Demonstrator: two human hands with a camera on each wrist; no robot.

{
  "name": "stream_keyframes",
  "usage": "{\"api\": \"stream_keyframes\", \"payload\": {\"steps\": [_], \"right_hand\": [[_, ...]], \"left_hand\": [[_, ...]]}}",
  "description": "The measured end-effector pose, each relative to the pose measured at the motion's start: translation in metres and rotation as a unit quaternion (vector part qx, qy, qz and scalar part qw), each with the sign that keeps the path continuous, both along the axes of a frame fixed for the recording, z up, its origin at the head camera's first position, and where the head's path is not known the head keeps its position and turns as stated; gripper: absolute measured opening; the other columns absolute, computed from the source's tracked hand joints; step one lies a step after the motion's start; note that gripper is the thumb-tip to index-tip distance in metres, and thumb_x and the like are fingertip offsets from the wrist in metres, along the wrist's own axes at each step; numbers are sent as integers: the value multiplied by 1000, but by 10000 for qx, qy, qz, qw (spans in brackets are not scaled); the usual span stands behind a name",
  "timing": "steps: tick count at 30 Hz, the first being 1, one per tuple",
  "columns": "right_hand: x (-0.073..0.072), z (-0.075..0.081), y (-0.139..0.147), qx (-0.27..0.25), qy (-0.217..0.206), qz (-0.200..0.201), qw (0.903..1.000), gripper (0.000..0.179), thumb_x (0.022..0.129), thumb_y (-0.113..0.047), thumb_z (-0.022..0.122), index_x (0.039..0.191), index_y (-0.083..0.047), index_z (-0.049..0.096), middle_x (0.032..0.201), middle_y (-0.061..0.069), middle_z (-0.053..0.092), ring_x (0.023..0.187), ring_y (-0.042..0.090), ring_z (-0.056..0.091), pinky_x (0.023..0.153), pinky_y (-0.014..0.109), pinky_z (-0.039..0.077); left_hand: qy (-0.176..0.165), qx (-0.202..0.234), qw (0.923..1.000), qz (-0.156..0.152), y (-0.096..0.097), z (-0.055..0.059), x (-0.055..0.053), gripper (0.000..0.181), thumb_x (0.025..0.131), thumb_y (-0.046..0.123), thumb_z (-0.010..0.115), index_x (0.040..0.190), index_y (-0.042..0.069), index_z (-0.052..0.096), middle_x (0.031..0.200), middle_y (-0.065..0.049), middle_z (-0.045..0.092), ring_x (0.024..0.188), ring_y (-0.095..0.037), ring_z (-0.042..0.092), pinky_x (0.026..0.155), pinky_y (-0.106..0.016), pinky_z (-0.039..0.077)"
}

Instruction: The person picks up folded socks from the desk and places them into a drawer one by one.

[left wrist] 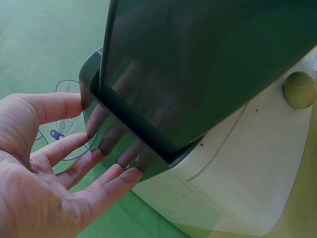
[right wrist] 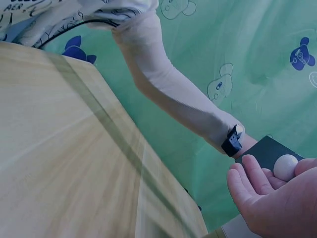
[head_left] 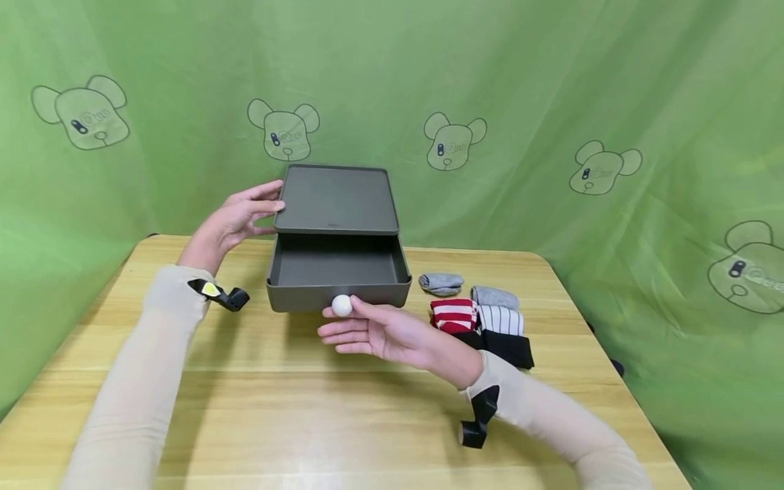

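A dark grey drawer box [head_left: 335, 201] stands at the back of the table with its drawer [head_left: 306, 298] pulled out toward me. A round white knob [head_left: 341, 305] sits in the middle of the drawer front. My right hand [head_left: 392, 333] pinches this knob between thumb and index finger, the other fingers stretched out below. Against the box's left side rests my left hand [head_left: 235, 218], fingers spread and fairly straight. In the left wrist view its fingertips [left wrist: 130, 173] touch the glossy side wall. Bare drawer floor [head_left: 337, 262] shows behind the drawer front.
Right of the box lie several folded socks: grey ones [head_left: 441, 284], a red-and-white striped pair [head_left: 453, 313], a white striped pair [head_left: 501, 320] and black ones [head_left: 510, 348]. A green printed curtain [head_left: 392, 82] hangs close behind the wooden table [head_left: 275, 408].
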State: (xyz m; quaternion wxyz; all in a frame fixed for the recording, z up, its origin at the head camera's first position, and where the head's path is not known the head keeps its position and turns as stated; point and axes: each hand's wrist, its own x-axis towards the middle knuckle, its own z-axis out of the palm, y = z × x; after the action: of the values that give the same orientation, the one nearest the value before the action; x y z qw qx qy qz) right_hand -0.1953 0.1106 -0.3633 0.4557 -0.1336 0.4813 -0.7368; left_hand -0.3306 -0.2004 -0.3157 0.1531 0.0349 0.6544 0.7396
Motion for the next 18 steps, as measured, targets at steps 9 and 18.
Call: {"api": "stream_keyframes", "payload": {"steps": [9, 18], "right_hand": [[16, -3, 0, 95, 76, 96, 9999, 61, 110, -39, 42, 154, 3, 36, 119, 7, 75, 115, 20, 70, 105, 32, 55], [19, 1, 1, 583, 340, 314, 9972, 65, 109, -43, 42, 150, 7, 40, 120, 7, 75, 115, 20, 70, 108, 35, 53]], "left_hand": [[100, -39, 9999, -108, -1, -1, 2, 70, 103, 12, 58, 163, 20, 22, 173, -6, 11, 157, -29, 20, 126, -60, 21], [53, 52, 9999, -85, -1, -1, 2, 69, 103, 9, 56, 163, 21, 23, 173, -5, 11, 157, -29, 20, 127, -60, 20]]}}
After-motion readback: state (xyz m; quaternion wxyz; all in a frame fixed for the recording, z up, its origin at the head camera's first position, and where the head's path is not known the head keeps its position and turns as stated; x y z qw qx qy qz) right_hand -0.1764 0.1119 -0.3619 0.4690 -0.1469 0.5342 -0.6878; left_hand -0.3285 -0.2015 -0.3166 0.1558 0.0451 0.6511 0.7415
